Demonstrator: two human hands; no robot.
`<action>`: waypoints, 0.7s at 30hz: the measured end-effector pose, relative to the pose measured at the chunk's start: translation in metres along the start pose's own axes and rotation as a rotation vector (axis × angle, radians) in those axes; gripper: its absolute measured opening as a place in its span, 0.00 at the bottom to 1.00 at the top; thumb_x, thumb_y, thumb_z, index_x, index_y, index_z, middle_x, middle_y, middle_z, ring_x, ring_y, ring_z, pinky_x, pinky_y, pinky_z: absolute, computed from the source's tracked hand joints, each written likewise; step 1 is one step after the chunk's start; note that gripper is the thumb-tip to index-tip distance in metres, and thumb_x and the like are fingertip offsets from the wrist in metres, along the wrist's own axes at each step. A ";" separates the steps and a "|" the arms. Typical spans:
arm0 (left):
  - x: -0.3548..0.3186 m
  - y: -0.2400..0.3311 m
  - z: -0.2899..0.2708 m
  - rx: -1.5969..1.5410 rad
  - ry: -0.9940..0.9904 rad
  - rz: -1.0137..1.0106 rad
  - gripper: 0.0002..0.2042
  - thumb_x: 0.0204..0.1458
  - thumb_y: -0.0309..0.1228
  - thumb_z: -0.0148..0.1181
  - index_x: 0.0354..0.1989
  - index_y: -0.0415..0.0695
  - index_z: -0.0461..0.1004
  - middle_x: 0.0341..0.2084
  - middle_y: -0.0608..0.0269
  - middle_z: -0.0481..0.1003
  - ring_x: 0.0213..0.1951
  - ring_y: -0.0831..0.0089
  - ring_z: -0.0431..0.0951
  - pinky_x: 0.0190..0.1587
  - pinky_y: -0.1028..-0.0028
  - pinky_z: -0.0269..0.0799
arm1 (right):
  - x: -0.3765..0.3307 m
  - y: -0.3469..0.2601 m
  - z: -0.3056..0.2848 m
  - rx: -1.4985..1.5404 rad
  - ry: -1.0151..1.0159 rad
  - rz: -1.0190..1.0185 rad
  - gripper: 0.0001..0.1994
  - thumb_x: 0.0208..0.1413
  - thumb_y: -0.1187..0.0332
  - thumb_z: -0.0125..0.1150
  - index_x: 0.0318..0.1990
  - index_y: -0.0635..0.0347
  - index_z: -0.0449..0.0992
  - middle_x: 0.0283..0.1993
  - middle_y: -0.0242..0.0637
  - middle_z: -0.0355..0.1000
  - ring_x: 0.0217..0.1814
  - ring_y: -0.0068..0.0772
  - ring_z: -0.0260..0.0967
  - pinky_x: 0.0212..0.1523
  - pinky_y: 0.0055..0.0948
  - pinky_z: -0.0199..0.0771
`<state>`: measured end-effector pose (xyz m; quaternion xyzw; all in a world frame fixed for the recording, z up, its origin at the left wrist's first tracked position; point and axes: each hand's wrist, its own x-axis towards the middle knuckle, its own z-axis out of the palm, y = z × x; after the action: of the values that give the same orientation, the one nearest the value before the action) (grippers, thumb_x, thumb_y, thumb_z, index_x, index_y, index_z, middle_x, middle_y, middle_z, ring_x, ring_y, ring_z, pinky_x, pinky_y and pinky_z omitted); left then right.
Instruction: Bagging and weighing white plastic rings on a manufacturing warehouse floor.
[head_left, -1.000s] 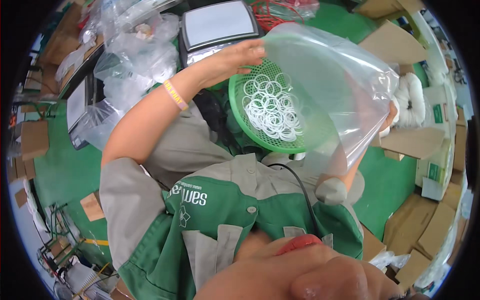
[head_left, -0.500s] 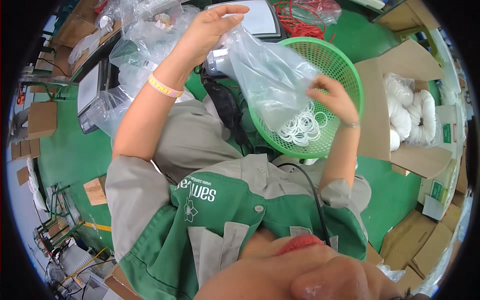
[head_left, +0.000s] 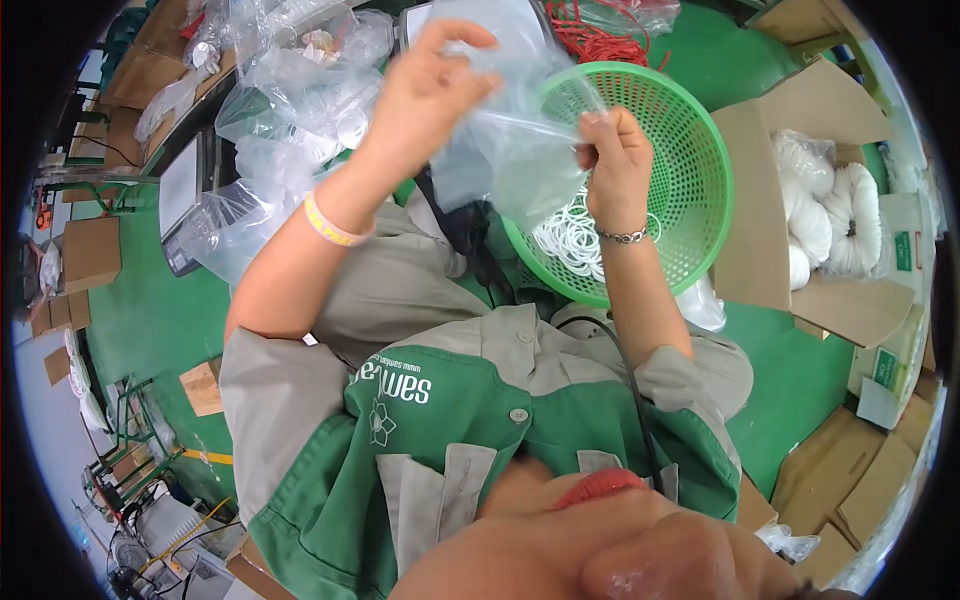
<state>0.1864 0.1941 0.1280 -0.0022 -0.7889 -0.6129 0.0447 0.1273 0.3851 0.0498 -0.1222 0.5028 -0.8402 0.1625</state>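
Observation:
A clear plastic bag (head_left: pixel 515 165) hangs in front of me, over the near left part of a green mesh basket (head_left: pixel 700 190). My right hand (head_left: pixel 618 160) pinches the right edge of this bag between thumb and fingers. Beside the bag's upper left part is my left hand (head_left: pixel 425 95), somewhat blurred, its curved fingers and thumb apart and nothing visibly gripped. White rings (head_left: pixel 570 240) lie in a heap inside the basket, partly hidden by the bag and my right wrist.
Behind the bag stands a scale (head_left: pixel 415 25) with a pale top. Red cords (head_left: pixel 600 35) lie at the back. More clear bags (head_left: pixel 300 95) are piled at the left near another scale (head_left: pixel 180 200). On the right, an open carton (head_left: pixel 745 215) holds white bundles (head_left: pixel 850 215).
My right hand has moved up and left and now grips the bag's edge. The bag has shifted up and left and spread out. My left hand's thumb and fingers have come apart.

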 end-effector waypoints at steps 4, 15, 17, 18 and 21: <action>0.007 -0.002 -0.011 -0.176 0.352 0.240 0.10 0.49 0.21 0.54 0.40 0.43 0.66 0.22 0.73 0.67 0.21 0.88 0.61 0.25 0.86 0.55 | 0.011 0.015 -0.021 -0.840 0.048 -0.126 0.13 0.43 0.69 0.63 0.34 0.61 0.66 0.27 0.32 0.69 0.26 0.26 0.67 0.29 0.24 0.68; -0.017 0.022 0.009 -0.130 -0.056 0.185 0.06 0.51 0.20 0.51 0.37 0.42 0.66 0.24 0.69 0.69 0.24 0.85 0.66 0.27 0.85 0.59 | 0.012 -0.059 0.023 -1.539 -0.405 -0.578 0.12 0.47 0.67 0.56 0.41 0.58 0.73 0.46 0.45 0.70 0.48 0.35 0.70 0.46 0.30 0.70; -0.019 0.042 0.014 0.066 -0.157 0.161 0.04 0.52 0.19 0.50 0.31 0.40 0.71 0.28 0.68 0.71 0.27 0.82 0.69 0.31 0.83 0.60 | 0.048 -0.024 -0.025 -1.751 -0.271 -0.449 0.13 0.49 0.66 0.54 0.42 0.56 0.74 0.46 0.45 0.70 0.47 0.34 0.70 0.45 0.30 0.71; -0.015 0.031 0.011 0.061 -0.159 0.159 0.04 0.52 0.19 0.50 0.31 0.40 0.71 0.28 0.68 0.71 0.27 0.82 0.69 0.31 0.83 0.60 | 0.060 -0.016 -0.050 -1.642 -0.501 -0.187 0.15 0.52 0.65 0.51 0.46 0.57 0.72 0.47 0.43 0.70 0.48 0.34 0.70 0.46 0.31 0.70; -0.003 -0.015 -0.033 0.546 -0.022 0.274 0.07 0.49 0.20 0.51 0.36 0.39 0.73 0.27 0.65 0.73 0.28 0.76 0.70 0.32 0.79 0.65 | 0.053 -0.023 -0.057 -0.870 -0.936 0.208 0.18 0.55 0.63 0.50 0.51 0.59 0.69 0.50 0.41 0.70 0.51 0.35 0.69 0.50 0.35 0.68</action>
<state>0.1911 0.1589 0.1211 -0.1034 -0.9172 -0.3665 0.1173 0.0540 0.4204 0.0462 -0.4809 0.6827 -0.3973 0.3805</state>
